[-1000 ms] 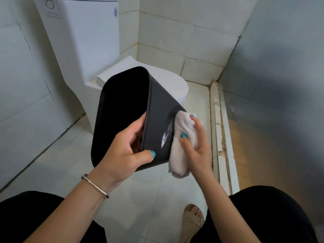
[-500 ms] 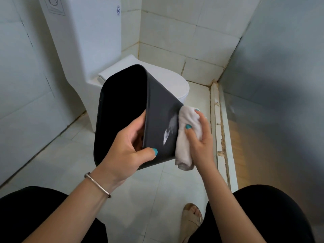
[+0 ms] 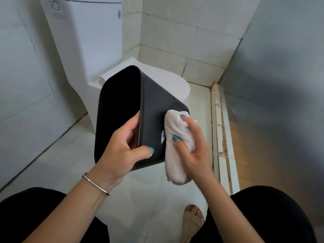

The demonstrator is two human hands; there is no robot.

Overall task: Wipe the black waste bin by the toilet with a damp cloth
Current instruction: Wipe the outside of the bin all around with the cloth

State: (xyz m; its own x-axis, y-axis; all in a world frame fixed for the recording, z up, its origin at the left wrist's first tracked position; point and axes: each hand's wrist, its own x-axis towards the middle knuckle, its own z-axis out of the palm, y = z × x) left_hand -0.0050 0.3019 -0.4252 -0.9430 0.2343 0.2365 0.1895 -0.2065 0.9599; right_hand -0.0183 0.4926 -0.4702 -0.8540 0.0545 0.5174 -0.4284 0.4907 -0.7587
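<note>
- Head view: the left hand (image 3: 122, 151) grips the rim of the black waste bin (image 3: 154, 109), held tilted in the air in front of the toilet (image 3: 91, 50).
- The right hand (image 3: 194, 148) clutches the bunched white cloth (image 3: 177, 155) against the bin's outer wall.
- Best to press evenly and overlap strokes toward the base.
- A sandalled foot (image 3: 193, 216) and the raised door sill (image 3: 222, 137) lie close below.
</note>
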